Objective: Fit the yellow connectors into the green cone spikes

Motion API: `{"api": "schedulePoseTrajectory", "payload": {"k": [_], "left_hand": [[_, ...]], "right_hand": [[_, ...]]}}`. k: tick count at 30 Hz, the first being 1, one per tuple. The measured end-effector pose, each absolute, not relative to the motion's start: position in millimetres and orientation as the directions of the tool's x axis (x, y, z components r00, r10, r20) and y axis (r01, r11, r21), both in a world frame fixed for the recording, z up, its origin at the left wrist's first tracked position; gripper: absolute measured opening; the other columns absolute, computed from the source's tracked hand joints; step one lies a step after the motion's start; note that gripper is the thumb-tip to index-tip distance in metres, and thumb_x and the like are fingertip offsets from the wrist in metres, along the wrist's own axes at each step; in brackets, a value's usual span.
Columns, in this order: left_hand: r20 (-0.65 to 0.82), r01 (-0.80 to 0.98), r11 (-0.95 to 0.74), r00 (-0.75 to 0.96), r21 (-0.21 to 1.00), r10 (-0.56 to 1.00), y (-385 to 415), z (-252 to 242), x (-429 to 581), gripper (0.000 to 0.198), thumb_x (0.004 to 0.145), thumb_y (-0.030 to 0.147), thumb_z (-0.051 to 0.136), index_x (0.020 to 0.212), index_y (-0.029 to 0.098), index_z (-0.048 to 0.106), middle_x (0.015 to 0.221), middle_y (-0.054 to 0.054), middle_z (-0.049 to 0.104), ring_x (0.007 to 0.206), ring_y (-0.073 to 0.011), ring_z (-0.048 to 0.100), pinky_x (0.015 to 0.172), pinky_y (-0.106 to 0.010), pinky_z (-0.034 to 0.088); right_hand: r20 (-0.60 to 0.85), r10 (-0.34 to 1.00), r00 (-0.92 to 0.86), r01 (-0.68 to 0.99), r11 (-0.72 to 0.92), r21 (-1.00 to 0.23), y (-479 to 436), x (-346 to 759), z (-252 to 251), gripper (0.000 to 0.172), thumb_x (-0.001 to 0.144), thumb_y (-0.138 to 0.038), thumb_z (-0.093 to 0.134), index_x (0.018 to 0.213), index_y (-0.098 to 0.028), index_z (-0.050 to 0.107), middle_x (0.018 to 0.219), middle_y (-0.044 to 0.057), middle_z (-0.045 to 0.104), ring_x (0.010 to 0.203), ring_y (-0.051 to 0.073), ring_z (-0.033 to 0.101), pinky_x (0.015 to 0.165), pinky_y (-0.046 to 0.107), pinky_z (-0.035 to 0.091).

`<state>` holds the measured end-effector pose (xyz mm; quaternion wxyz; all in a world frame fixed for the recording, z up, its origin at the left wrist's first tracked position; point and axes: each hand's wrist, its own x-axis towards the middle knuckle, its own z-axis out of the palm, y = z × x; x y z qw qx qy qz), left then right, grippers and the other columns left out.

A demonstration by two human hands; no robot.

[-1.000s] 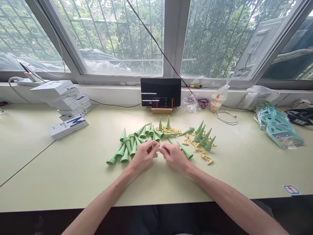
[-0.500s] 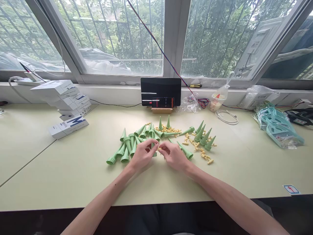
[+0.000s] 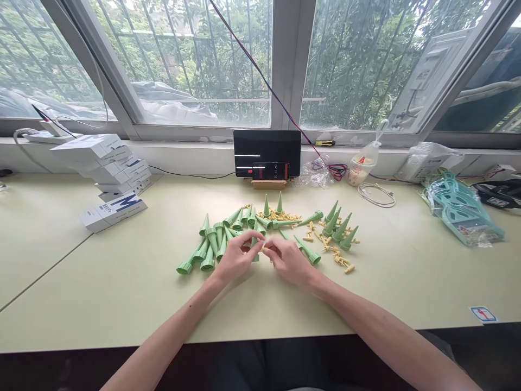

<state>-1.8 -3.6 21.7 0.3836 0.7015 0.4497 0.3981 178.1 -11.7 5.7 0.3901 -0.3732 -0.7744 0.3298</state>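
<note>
Left hand (image 3: 235, 256) pinches one green cone (image 3: 255, 256), right hand (image 3: 290, 259) one yellow plug (image 3: 265, 248), four upright cones (image 3: 341, 228) at right

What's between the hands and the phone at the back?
Head view: a heap of green cones with small yellow parts among them, two upright at the far edge, then bare table to the phone.

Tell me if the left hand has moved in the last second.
Yes, slightly: the left hand, pinching a green cone, has edged toward the tablet, farther in among the cone pile.
</note>
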Motion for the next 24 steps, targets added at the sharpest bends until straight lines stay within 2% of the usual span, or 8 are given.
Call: {"api": "schedulePoseTrajectory", "payload": {"k": [6, 12, 15, 19, 24], "left_hand": [[0.213, 0.282, -0.295, 0.289, 0.913, 0.933, -3.0, 21.3, -3.3, 0.018, 0.088, 0.036, 0.062, 0.089, 0.019, 0.064, 0.064, 0.004, 0.036, 0.054, -0.0082, 0.032, 0.045, -0.019, 0.029], [0.199, 0.266, -0.279, 0.289, 0.923, 0.936, -2.7, 20.0, -4.1, 0.018, 0.088, 0.037, 0.062, 0.091, 0.019, 0.065, 0.064, 0.005, 0.032, 0.055, -0.0084, 0.031, 0.047, -0.019, 0.029], [0.201, 0.260, -0.277, 0.283, 0.925, 0.938, -1.8, 18.9, -4.3, 0.017, 0.088, 0.036, 0.062, 0.091, 0.020, 0.065, 0.065, 0.005, 0.035, 0.055, -0.0086, 0.032, 0.048, -0.020, 0.030], [0.211, 0.265, -0.284, 0.270, 0.922, 0.939, -1.2, 18.1, -4.5, 0.016, 0.088, 0.035, 0.062, 0.090, 0.019, 0.065, 0.071, 0.002, 0.048, 0.058, -0.0089, 0.038, 0.049, -0.020, 0.032], [0.210, 0.260, -0.282, 0.273, 0.923, 0.939, -2.1, 18.9, -4.0, 0.016, 0.088, 0.035, 0.062, 0.091, 0.020, 0.065, 0.069, 0.003, 0.046, 0.058, -0.0088, 0.037, 0.049, -0.020, 0.031]], "right_hand": [[0.371, 0.823, -0.430, 0.363, 0.534, -0.764, -10.8, 178.0, 4.6, 0.024, 0.100, -0.025, 0.043, 0.080, -0.019, 0.056, 0.067, -0.002, 0.051, 0.060, 0.013, 0.044, 0.058, 0.026, 0.034], [0.363, 0.823, -0.437, 0.356, 0.529, -0.770, -10.0, 177.5, 2.9, 0.030, 0.101, -0.028, 0.040, 0.078, -0.019, 0.055, 0.067, -0.001, 0.053, 0.061, 0.013, 0.045, 0.058, 0.026, 0.034], [0.356, 0.835, -0.420, 0.343, 0.509, -0.789, -10.0, 177.6, 3.3, 0.025, 0.101, -0.030, 0.044, 0.083, -0.019, 0.059, 0.067, -0.001, 0.054, 0.060, 0.013, 0.046, 0.057, 0.026, 0.035], [0.350, 0.836, -0.424, 0.288, 0.490, -0.823, -10.2, 178.4, 3.3, 0.012, 0.097, -0.027, 0.051, 0.099, -0.018, 0.060, 0.080, 0.002, 0.062, 0.068, 0.014, 0.055, 0.059, 0.026, 0.041], [0.354, 0.828, -0.435, 0.289, 0.501, -0.816, -10.1, 179.0, 2.8, 0.011, 0.097, -0.024, 0.051, 0.096, -0.018, 0.060, 0.079, 0.001, 0.062, 0.067, 0.014, 0.055, 0.061, 0.026, 0.042]]}}
